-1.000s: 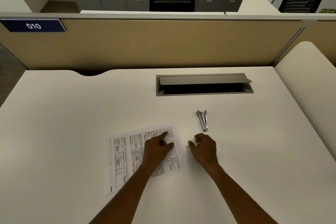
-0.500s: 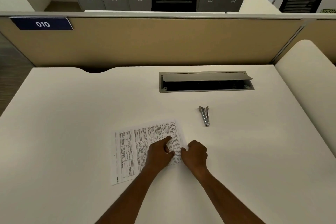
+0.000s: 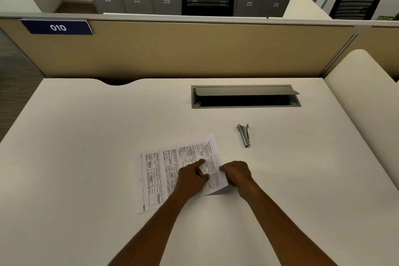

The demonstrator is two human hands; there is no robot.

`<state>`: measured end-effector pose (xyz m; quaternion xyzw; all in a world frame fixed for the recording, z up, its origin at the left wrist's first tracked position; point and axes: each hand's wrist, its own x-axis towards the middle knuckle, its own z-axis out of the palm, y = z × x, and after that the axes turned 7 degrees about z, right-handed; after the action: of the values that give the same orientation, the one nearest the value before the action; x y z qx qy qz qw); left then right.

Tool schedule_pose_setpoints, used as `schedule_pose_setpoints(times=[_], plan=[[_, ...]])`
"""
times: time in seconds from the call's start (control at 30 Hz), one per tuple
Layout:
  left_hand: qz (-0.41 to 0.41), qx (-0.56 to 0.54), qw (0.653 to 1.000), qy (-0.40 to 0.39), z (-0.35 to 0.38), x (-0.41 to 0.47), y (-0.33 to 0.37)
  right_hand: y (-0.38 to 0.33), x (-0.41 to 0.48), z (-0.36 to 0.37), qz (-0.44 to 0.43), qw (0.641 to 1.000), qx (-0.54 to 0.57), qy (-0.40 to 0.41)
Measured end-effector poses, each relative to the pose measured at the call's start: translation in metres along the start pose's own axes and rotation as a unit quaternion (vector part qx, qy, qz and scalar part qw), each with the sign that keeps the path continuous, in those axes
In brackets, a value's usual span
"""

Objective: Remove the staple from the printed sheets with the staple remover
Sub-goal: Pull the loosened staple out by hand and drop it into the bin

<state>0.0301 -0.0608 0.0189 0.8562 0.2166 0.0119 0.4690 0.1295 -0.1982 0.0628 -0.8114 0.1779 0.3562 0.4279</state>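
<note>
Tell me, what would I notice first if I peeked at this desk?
Probably the two bare hands near the middle of the white desk: the left hand presses on the printed white paper sheets while the right hand lifts their right edge. Just beyond them, the shiny silver metal staple remover lies alone, in front of the grey open cable hatch.
</note>
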Motion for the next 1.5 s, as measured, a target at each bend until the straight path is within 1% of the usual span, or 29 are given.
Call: schedule_pose_setpoints(times=[0.1,0.17,0.23,0.3,0.4,0.47,0.53,0.63,0.77,0.87,0.93,0.97,1.03,1.07,1.1,1.17,1.2,1.3,1.4,1.5], plan=[[-0.009,-0.013,1.000,0.002,-0.001,-0.001,0.001,0.004,-0.004,-0.001,-0.003,0.998,0.047,-0.031],[-0.019,-0.013,1.000,-0.002,-0.004,-0.002,0.004,0.004,-0.007,-0.001,-0.016,0.998,0.060,-0.030],[-0.009,-0.022,1.000,0.009,-0.008,-0.006,0.009,0.002,-0.011,-0.002,-0.028,0.996,0.078,-0.030],[0.049,-0.028,0.998,0.040,-0.014,-0.017,0.015,-0.003,-0.018,-0.002,-0.036,0.993,0.108,-0.044],[0.189,0.018,0.980,0.061,-0.021,-0.037,0.022,-0.011,-0.028,-0.004,-0.044,0.985,0.147,-0.077],[0.265,0.082,0.957,0.080,-0.025,-0.044,0.027,-0.019,-0.037,-0.006,-0.050,0.977,0.176,-0.106],[0.337,0.125,0.923,0.137,-0.030,-0.044,0.034,-0.029,-0.047,-0.010,-0.058,0.969,0.203,-0.125],[0.389,0.142,0.887,0.202,-0.042,-0.040,0.051,-0.045,-0.062,-0.017,-0.079,0.959,0.235,-0.137],[0.428,0.131,0.862,0.238,-0.064,-0.035,0.073,-0.067,-0.088,-0.028,-0.115,0.951,0.254,-0.132],[0.440,0.094,0.854,0.262,-0.083,-0.033,0.095,-0.083,-0.111,-0.040,-0.158,0.942,0.258,-0.146],[0.439,0.063,0.851,0.283,-0.097,-0.032,0.112,-0.093,-0.125,-0.050,-0.200,0.939,0.240,-0.146],[0.432,0.044,0.852,0.293,-0.105,-0.032,0.120,-0.097,-0.131,-0.054,-0.234,0.940,0.212,-0.127],[0.395,-0.019,0.869,0.297,-0.121,-0.034,0.137,-0.104,-0.140,-0.064,-0.330,0.935,0.123,-0.046],[0.361,-0.071,0.883,0.290,-0.128,-0.036,0.145,-0.108,-0.144,-0.069,-0.385,0.920,0.075,0.003],[0.321,-0.135,0.895,0.278,-0.135,-0.038,0.153,-0.112,-0.148,-0.074,-0.440,0.896,0.034,0.045],[0.261,-0.258,0.900,0.237,-0.149,-0.042,0.166,-0.122,-0.157,-0.084,-0.521,0.848,-0.033,0.094],[0.254,-0.291,0.896,0.220,-0.155,-0.043,0.171,-0.128,-0.162,-0.089,-0.547,0.828,-0.062,0.103],[0.277,-0.328,0.883,0.189,-0.171,-0.047,0.182,-0.143,-0.177,-0.097,-0.592,0.791,-0.122,0.098],[0.283,-0.355,0.871,0.188,-0.178,-0.050,0.188,-0.152,-0.187,-0.098,-0.617,0.774,-0.118,0.080],[0.271,-0.374,0.865,0.196,-0.179,-0.051,0.189,-0.157,-0.194,-0.096,-0.637,0.755,-0.125,0.086]])
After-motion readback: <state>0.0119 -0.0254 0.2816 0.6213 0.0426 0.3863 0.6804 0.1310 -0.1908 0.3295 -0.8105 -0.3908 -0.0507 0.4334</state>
